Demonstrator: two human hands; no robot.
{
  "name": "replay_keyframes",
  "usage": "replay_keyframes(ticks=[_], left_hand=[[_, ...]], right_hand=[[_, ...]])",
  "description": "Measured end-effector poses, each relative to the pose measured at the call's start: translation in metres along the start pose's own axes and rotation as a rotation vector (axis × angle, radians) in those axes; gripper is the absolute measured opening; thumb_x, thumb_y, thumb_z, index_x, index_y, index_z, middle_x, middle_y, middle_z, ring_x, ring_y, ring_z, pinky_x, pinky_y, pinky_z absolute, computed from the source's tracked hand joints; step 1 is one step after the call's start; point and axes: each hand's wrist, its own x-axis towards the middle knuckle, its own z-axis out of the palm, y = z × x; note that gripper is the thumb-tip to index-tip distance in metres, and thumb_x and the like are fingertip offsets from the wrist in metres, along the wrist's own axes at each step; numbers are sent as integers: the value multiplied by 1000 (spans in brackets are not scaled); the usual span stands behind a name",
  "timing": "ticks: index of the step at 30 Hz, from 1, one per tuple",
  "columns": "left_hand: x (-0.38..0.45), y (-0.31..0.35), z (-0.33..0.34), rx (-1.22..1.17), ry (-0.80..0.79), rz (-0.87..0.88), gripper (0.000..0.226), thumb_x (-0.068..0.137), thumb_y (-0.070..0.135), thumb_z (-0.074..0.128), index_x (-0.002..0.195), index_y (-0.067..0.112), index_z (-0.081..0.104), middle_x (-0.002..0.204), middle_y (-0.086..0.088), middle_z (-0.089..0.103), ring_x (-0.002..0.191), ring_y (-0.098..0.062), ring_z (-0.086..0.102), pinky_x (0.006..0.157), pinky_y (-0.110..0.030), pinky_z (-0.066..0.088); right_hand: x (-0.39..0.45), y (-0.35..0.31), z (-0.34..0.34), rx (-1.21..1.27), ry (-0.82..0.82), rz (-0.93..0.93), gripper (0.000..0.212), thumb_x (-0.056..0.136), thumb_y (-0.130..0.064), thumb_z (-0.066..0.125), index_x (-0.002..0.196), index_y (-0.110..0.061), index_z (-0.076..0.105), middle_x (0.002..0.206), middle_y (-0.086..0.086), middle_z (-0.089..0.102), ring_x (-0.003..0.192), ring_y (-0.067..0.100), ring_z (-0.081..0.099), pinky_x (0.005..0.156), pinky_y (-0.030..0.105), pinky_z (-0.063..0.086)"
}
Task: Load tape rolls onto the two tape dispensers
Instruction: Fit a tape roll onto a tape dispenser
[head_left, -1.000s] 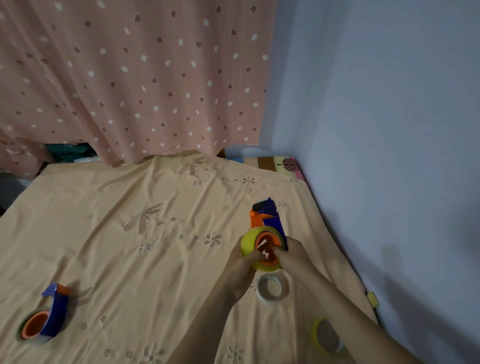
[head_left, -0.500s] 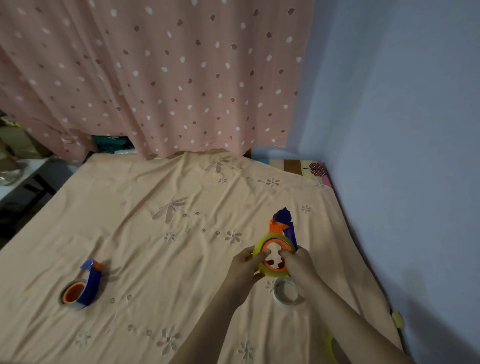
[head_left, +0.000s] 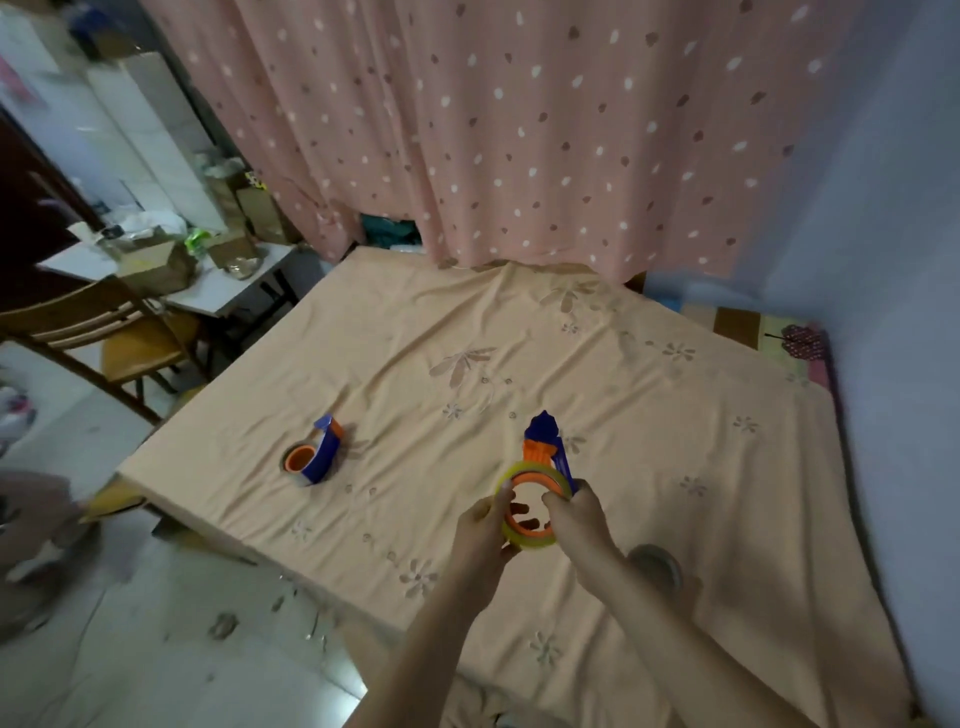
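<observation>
A yellow tape roll (head_left: 529, 506) on a blue-and-orange dispenser (head_left: 545, 447) was gripped by the left hand (head_left: 480, 530) and right hand (head_left: 576, 519). A second dispenser (head_left: 314, 457) was seen at nine o'clock on the table (head_left: 675, 441).

Single head-worn view, looking forward and down, hands close below, bed (head_left: 415, 364) beyond

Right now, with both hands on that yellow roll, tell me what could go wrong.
The yellow tape roll looks only partly seated on the blue and orange dispenser, held between the left hand and the right hand; it could go on crooked or slip off. The second dispenser lies near the cloth-covered table edge, so a tug on the cloth might drop it.
</observation>
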Motion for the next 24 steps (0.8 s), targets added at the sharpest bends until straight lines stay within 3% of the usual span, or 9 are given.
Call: replay_keyframes(ticks=[14,20,24], left_hand=[[14,14,-80,-58,231,-8,42,96,47,61,102,6,67,89,-10,58,70,-20,60,63,-32,54],[54,45,-148,-55,212,2,35,97,43,61,98,8,68,87,-8,59,69,-20,59,63,-34,50],[104,73,-203,-26,77,3,36,96,41,64,96,5,69,83,-7,58,67,-20,60,65,-34,53]], right_hand=[[-22,-13,86,-7,-183,-41,18,89,-21,62,105,-20,56,91,1,65,83,13,61,61,25,43],[-13,-30,166,-34,-151,-3,17,87,-23,62,104,-21,56,91,2,66,83,15,64,62,27,47],[9,-44,222,-48,-88,-21,16,87,-24,61,102,-23,58,92,2,70,84,15,67,66,28,50]])
